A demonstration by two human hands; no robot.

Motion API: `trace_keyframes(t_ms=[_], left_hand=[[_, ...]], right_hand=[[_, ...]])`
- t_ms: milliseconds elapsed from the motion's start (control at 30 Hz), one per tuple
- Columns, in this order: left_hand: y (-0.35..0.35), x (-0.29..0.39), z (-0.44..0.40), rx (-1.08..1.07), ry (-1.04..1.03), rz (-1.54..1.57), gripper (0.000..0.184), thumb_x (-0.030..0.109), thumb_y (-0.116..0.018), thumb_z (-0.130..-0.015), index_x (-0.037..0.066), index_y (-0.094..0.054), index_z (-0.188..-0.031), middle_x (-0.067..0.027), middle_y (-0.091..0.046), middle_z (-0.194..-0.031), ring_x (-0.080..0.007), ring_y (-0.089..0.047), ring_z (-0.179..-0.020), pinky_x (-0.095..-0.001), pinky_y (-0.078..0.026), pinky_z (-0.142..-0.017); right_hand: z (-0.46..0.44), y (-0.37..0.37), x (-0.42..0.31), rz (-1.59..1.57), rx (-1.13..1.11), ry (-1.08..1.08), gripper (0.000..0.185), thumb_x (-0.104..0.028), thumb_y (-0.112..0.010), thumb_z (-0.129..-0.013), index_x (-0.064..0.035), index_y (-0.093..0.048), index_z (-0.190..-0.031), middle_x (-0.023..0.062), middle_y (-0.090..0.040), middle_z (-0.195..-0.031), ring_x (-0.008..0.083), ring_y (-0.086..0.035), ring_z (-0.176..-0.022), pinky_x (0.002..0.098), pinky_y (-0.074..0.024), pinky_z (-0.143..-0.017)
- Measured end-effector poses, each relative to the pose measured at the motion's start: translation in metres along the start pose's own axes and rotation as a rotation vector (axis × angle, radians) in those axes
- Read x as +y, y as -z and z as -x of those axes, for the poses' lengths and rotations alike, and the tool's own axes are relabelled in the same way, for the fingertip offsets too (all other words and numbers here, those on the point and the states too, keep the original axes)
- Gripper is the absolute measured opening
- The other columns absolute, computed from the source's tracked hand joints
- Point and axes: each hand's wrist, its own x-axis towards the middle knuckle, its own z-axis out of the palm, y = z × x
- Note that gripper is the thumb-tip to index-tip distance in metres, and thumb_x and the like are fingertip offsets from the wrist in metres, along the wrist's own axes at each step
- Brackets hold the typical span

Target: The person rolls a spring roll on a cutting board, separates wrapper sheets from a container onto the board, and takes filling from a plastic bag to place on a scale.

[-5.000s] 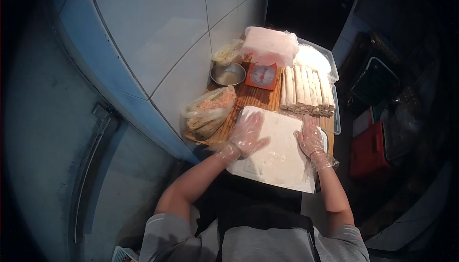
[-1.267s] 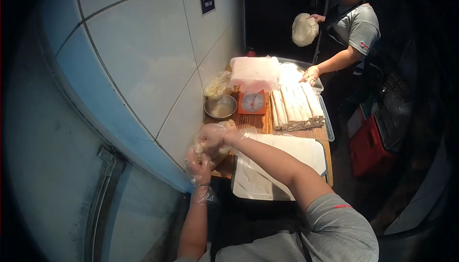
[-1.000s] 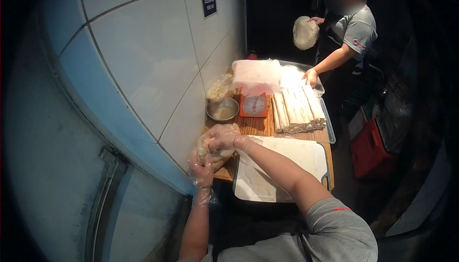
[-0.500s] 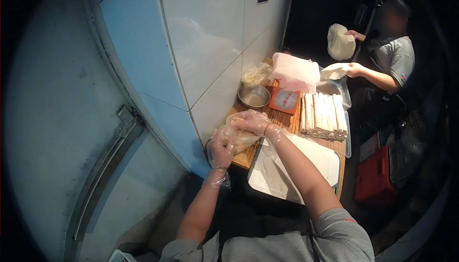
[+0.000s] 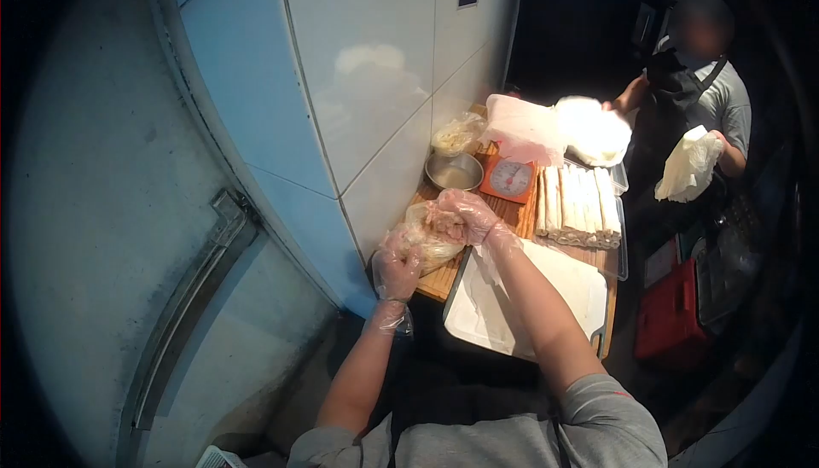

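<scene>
A clear plastic bag of pale shredded food [image 5: 437, 255] rests at the near left edge of the wooden table. My left hand [image 5: 397, 272], in a clear disposable glove, is closed on the bag's left side. Over the bag's mouth, my right hand [image 5: 467, 210], gloved the same way, has its fingers curled down round a pinkish food clump [image 5: 448, 227]; its fingertips are partly hidden. Just below my right wrist lies a white cutting board [image 5: 490, 302] with pale sheets on it. A metal bowl [image 5: 454, 172] and an orange dial scale [image 5: 510, 180] stand beyond the bag.
Several long pale rolls [image 5: 578, 203] lie stacked at the right of the table. Behind them are a pinkish cloth or sheet [image 5: 520, 127] and a round white wrapper stack [image 5: 595, 131]. A co-worker [image 5: 704, 84] stands across, holding a pale sheet [image 5: 689, 165]. Tiled wall [image 5: 358, 93] borders the left.
My right hand has turned and shifted slightly right, exposing the pinkish food beneath it. My left hand stays on the bag. The co-worker has moved a pale sheet down and to the right.
</scene>
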Motion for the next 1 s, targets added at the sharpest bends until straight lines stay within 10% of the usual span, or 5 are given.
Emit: trace_keyframes(t_ms=[200, 400, 867, 1000], left_hand=[[-0.005, -0.002, 0.000, 0.116, -0.090, 0.012, 0.038, 0.015, -0.070, -0.079, 0.003, -0.061, -0.115, -0.0232, -0.064, -0.106, -0.0412, -0.063, -0.096, -0.0453, -0.049, -0.087], [-0.004, -0.004, 0.000, 0.111, -0.092, 0.007, 0.038, 0.018, -0.070, -0.081, 0.003, -0.061, -0.115, -0.0225, -0.064, -0.107, -0.0410, -0.063, -0.097, -0.0462, -0.049, -0.086], [-0.008, 0.025, 0.009, 0.292, -0.312, -0.222, 0.045, 0.017, -0.065, -0.086, 0.001, -0.053, -0.127, -0.0226, -0.054, -0.127, -0.0404, -0.050, -0.120, -0.0468, -0.040, -0.103], [-0.018, 0.067, -0.015, -0.020, -0.258, -0.282, 0.059, 0.020, -0.068, -0.083, -0.004, -0.048, -0.133, -0.0252, -0.053, -0.130, -0.0443, -0.047, -0.124, -0.0534, -0.035, -0.105]], right_hand=[[0.021, 0.004, -0.012, -0.679, -0.064, -0.074, 0.042, -0.025, -0.060, -0.093, -0.0035, -0.048, -0.127, 0.0159, -0.056, -0.124, 0.0326, -0.058, -0.113, 0.0477, -0.0460, -0.100], [0.033, 0.010, -0.015, -0.610, -0.230, 0.127, 0.044, -0.010, -0.052, -0.091, -0.0022, -0.040, -0.132, 0.0230, -0.048, -0.135, 0.0369, -0.050, -0.124, 0.0518, -0.0394, -0.108], [0.039, 0.007, -0.001, -0.672, -0.060, 0.209, 0.028, -0.026, -0.058, -0.095, -0.0001, -0.061, -0.103, 0.0211, -0.063, -0.111, 0.0319, -0.062, -0.091, 0.0426, -0.0539, -0.071], [0.021, 0.008, 0.010, -0.729, -0.123, 0.137, 0.031, -0.029, -0.059, -0.095, 0.0007, -0.061, -0.105, 0.0197, -0.064, -0.110, 0.0270, -0.064, -0.088, 0.0407, -0.0551, -0.070]])
